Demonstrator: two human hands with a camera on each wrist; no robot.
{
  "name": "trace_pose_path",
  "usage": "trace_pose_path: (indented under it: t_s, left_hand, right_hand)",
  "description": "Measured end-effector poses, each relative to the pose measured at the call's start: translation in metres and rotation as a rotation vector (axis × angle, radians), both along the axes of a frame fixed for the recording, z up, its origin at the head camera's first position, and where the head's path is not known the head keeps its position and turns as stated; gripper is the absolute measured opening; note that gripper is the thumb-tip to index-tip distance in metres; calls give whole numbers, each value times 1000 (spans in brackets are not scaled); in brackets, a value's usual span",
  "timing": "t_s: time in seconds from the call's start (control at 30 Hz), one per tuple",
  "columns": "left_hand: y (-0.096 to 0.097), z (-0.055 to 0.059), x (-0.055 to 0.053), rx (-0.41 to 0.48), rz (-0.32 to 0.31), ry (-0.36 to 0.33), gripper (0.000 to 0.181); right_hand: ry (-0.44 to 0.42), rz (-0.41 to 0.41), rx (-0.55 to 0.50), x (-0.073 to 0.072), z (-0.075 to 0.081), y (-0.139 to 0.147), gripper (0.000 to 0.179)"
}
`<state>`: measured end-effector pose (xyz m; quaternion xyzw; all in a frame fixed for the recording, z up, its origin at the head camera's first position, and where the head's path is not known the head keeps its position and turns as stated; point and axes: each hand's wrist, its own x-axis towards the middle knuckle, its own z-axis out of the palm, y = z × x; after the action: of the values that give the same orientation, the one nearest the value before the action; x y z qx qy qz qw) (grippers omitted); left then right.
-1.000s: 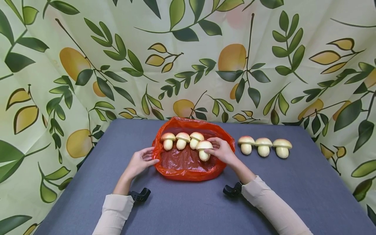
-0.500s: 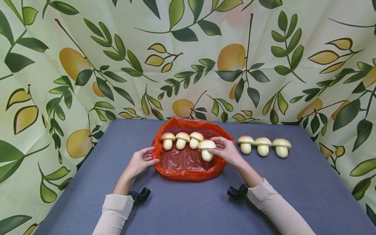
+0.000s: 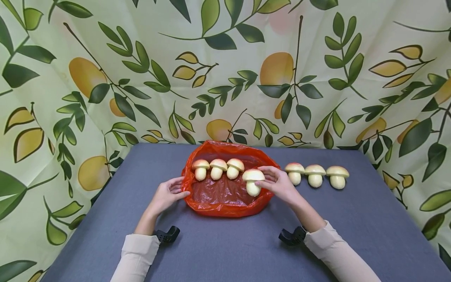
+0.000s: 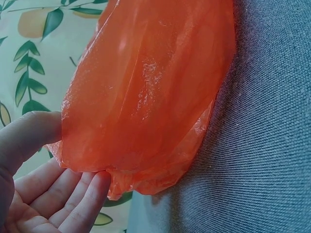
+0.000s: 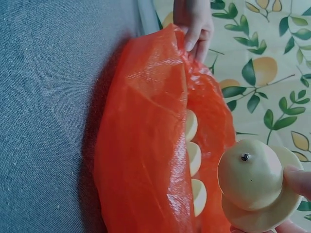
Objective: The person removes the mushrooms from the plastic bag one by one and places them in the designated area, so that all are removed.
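Note:
A red plastic bag lies wide-mouthed on the table, with three toy mushrooms in a row inside it. At the bag's left edge my left hand holds the rim, thumb and fingers on the film. Between thumb and fingers of my right hand is another toy mushroom, cap up, over the right part of the bag's mouth. Its rounded stem end faces the right wrist camera. Fingers behind its cap are partly hidden.
Three more toy mushrooms stand in a row on the grey cloth-covered table, right of the bag. A curtain printed with leaves and fruit hangs along the back and sides. Black wrist devices sit on both wrists.
My right hand has moved to the right with its mushroom, away from the three in the bag and towards the bag's right rim. My left hand stays at the left edge.

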<state>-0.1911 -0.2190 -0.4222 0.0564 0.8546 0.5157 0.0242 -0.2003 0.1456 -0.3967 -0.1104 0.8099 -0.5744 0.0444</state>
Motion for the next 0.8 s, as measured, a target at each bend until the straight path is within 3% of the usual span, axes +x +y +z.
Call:
trace_pose_path:
  t_s: [0.43,0.8]
  left_hand:
    - [1,-1,-1,2,4,-4,57]
    - [0,-1,-1,12,1,-13,57]
  right_hand:
    - [-10,-10,-14,8,7,16,48]
    - [-26,-65,-49,20,9,34,52]
